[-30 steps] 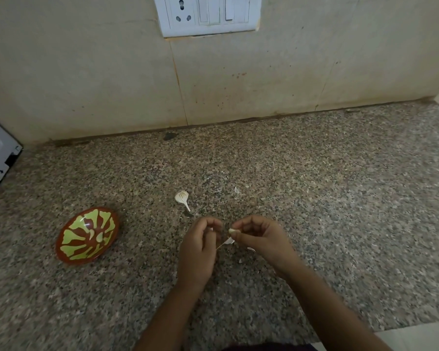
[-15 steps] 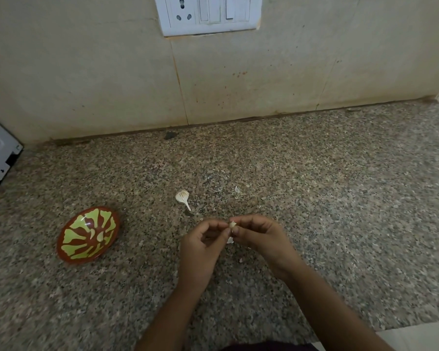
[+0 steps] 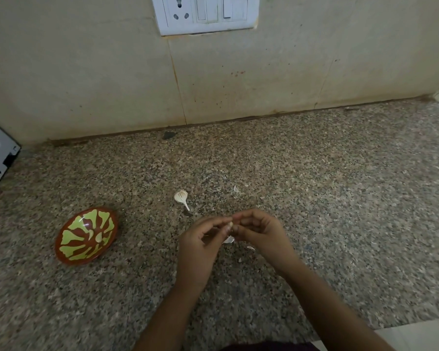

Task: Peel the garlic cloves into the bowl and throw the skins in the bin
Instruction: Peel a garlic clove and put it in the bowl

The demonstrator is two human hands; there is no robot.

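A clove [image 3: 230, 225] is pinched between the curled fingers of the left hand [image 3: 199, 245] and right hand [image 3: 260, 234] (skins [image 3: 228, 240] lie just beneath); the bowl [image 3: 70, 240] is set well left.

Speckled granite countertop [image 3: 314, 198], stained beige tiled wall [image 3: 86, 72], white switch-and-socket plate [image 3: 205, 13] up top, dim light

We find left hand [image 3: 200, 247] and right hand [image 3: 261, 234] fingertip to fingertip, both pinching a clove [image 3: 230, 225] | skin [image 3: 229, 240] just below it, hanging or lying we cannot tell | husk [image 3: 181, 197] on counter [image 3: 340, 198] beyond the hands | scrap [image 3: 236, 189] near husk | bowl [image 3: 72, 239] well left | socket [image 3: 205, 13] on wall
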